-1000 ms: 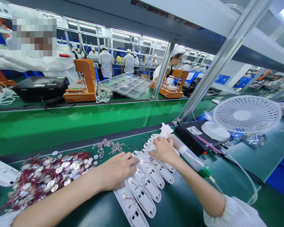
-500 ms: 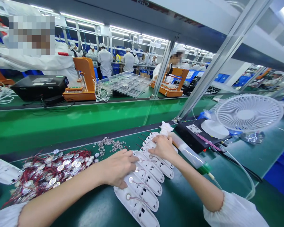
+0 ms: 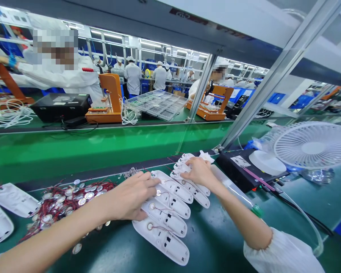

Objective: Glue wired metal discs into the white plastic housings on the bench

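Note:
A row of several white oblong plastic shells (image 3: 170, 222) lies overlapping on the dark green mat, each with a small silver disc and red wire in it. My left hand (image 3: 130, 195) rests flat on the near end of the row, its fingers stretched over the shells. Farther back, my right hand (image 3: 197, 172) presses down on the shells at the row's far end, fingers curled loosely. To the left of my left hand lies a heap of silver discs with red wires (image 3: 65, 199). Neither hand grips anything I can make out.
Two more white shells (image 3: 5, 210) lie at the far left. A clear tube with a green tip (image 3: 238, 193) lies right of my right arm. A black box (image 3: 244, 170), a white fan (image 3: 312, 146) and a slanted metal post (image 3: 261, 83) stand right. Beyond the green conveyor (image 3: 102, 146), people work.
Both hands have slid the row of shells to the left, toward the heap of discs. The view has shifted, bringing two white shells into sight at the far left.

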The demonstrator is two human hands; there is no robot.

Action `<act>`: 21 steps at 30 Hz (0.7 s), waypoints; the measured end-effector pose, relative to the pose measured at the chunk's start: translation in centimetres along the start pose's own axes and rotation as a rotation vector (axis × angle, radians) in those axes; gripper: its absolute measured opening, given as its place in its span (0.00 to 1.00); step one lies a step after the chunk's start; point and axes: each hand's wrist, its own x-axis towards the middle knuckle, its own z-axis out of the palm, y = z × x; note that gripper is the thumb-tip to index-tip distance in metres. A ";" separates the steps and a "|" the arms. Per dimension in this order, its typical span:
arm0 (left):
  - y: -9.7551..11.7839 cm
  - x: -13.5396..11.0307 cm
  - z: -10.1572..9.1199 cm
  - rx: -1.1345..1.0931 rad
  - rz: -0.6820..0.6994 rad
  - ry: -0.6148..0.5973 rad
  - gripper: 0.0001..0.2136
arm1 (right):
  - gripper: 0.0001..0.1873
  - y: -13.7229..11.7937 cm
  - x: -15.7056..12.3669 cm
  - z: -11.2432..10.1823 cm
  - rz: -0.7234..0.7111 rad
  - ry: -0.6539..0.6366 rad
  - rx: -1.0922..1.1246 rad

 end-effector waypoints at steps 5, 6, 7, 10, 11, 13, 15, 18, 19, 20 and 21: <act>-4.2 -2.7 -2.9 0.044 -0.171 0.049 0.10 | 0.16 -1.1 2.9 -1.7 -0.023 0.002 -0.021; -5.5 -3.1 -3.4 0.058 -0.225 0.060 0.10 | 0.17 -1.3 3.9 -2.1 -0.035 0.002 -0.036; -7.0 -3.4 -3.8 0.067 -0.293 0.064 0.11 | 0.17 -1.6 5.0 -2.5 -0.050 0.000 -0.054; -11.7 -3.7 -4.4 0.056 -0.527 0.043 0.14 | 0.18 -2.6 8.8 -3.1 -0.117 -0.015 -0.122; -13.2 -3.6 -4.3 0.049 -0.591 0.037 0.16 | 0.17 -2.9 10.1 -3.1 -0.148 -0.021 -0.146; -15.9 -3.0 -3.9 0.040 -0.688 0.031 0.19 | 0.17 -3.8 12.4 -2.8 -0.223 -0.037 -0.190; -18.1 -2.0 -3.3 0.033 -0.750 0.026 0.20 | 0.16 -4.6 14.4 -2.3 -0.305 -0.059 -0.229; -20.5 -0.2 -2.1 0.010 -0.808 0.007 0.20 | 0.16 -5.5 17.0 -1.0 -0.413 -0.101 -0.272; -21.2 0.4 -1.7 0.002 -0.819 -0.002 0.20 | 0.16 -5.7 17.9 -0.5 -0.442 -0.113 -0.282; -21.7 1.0 -1.3 -0.007 -0.826 -0.011 0.20 | 0.16 -5.7 18.6 0.0 -0.469 -0.124 -0.287; -22.3 1.5 -0.9 -0.015 -0.832 -0.020 0.18 | 0.16 -5.7 19.4 0.5 -0.492 -0.134 -0.291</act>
